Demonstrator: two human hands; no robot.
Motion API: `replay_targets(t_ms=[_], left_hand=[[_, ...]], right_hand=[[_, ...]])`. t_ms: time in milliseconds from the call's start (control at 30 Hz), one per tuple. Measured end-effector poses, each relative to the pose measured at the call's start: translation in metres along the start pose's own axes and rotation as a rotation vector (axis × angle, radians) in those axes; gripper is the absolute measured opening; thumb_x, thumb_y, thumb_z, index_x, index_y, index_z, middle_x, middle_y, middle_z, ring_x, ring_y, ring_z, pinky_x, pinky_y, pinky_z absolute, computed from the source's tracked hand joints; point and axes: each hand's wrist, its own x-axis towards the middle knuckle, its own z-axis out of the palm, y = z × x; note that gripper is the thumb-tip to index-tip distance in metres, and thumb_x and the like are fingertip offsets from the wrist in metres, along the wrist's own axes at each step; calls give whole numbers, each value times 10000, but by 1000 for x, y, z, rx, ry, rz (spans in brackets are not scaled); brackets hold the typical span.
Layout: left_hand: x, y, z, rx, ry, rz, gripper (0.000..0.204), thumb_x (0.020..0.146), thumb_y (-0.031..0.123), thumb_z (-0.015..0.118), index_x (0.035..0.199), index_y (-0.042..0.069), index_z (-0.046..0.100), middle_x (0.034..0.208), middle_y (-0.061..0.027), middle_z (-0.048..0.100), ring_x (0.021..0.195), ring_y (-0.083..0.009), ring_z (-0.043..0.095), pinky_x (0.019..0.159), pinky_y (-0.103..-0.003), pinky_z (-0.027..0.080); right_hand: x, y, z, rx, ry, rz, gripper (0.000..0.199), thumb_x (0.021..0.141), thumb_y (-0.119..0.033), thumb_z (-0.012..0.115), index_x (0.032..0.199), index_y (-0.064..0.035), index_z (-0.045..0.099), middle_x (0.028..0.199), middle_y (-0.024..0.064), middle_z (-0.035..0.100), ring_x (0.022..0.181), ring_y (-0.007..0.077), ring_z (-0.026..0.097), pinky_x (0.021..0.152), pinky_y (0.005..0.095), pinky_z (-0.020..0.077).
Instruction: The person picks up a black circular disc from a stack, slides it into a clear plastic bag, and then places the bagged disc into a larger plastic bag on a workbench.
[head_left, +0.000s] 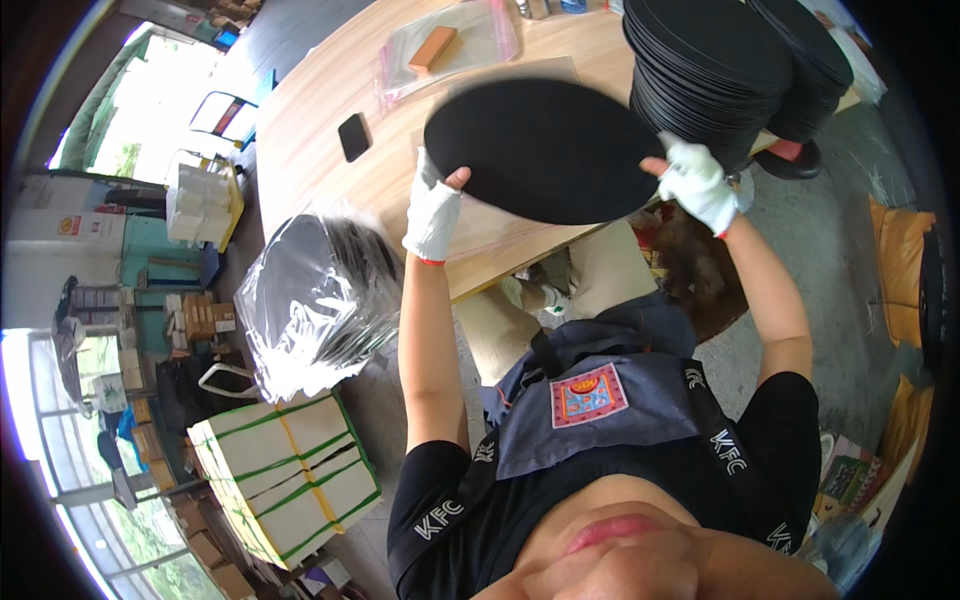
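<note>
Between my two white-gloved hands I hold a flat black disc (545, 150) up above the front edge of the wooden table (310, 125). My left hand (435, 210) grips its left rim, with the bare thumb on the near face. On the opposite rim my right hand (695, 185) pinches the disc, its thumb also bare. Beyond my right hand rises a tall stack of similar black discs (715, 60), with a second stack (805, 70) behind it. Left of my left forearm, a pile of black discs in clear plastic (320, 300) stands by the table edge.
On the table lie a black phone (353, 137), clear plastic bags (490, 35) and an orange-brown block (433, 48) on top of them. A white carton with green straps (290, 480) stands on the floor at left. Brown wrapped packages (900, 270) are at far right.
</note>
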Motion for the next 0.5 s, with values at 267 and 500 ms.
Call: replay_targets(t_ms=[267,500], left_hand=[[-52,-61,-12,266,177,-84,363,732,27,786,1051,33,613,923,-3,652,809,-83,566,748,-230,470],[-50,-65,4,243,328,17,384,790,118,765,1086,21,539,934,-46,616,830,-137,577,764,-263,485]], right_hand=[[-2,52,98,-506,129,-179,402,845,-287,677,1168,-96,532,744,152,651,649,354,625,582,434,499],[-17,36,73,-7,-180,118,147,920,-214,585,964,-78,619,707,142,658,550,242,626,505,345,478]])
